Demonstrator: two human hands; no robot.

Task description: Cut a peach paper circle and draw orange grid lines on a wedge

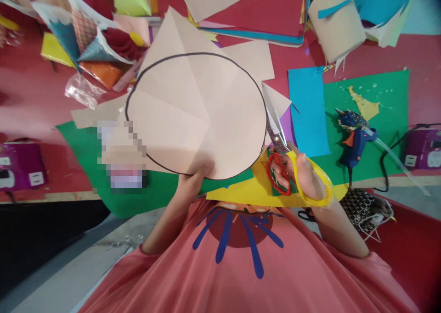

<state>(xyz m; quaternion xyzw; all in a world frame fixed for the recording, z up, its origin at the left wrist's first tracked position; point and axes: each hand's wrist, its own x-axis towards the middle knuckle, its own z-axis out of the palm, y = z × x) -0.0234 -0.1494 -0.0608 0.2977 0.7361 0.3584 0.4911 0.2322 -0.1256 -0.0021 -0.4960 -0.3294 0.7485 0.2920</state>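
Observation:
A large cream sheet of paper [227, 115], creased from folding, bears a big circle drawn in black marker. My left hand [196, 173] pinches its lower edge, thumb on top and the other fingers hidden beneath. In my right hand [296, 170] is a pair of scissors [277, 136] with one red and one yellow handle loop, my fingers through the loops. The blades stand apart and point up along the right side of the circle, with the paper's edge at them. Much of the paper right of the line is cut away, and a pointed cream piece lies beside the blades.
A blue glue gun [358, 143] with a cable rests on a green sheet [386, 92] at right, near a blue paper strip [308, 111]. Behind are stacked coloured papers [255, 14], a cream paper roll [337, 24] and patterned paper cones [86, 33]. Purple boxes [24, 166] sit at the sides.

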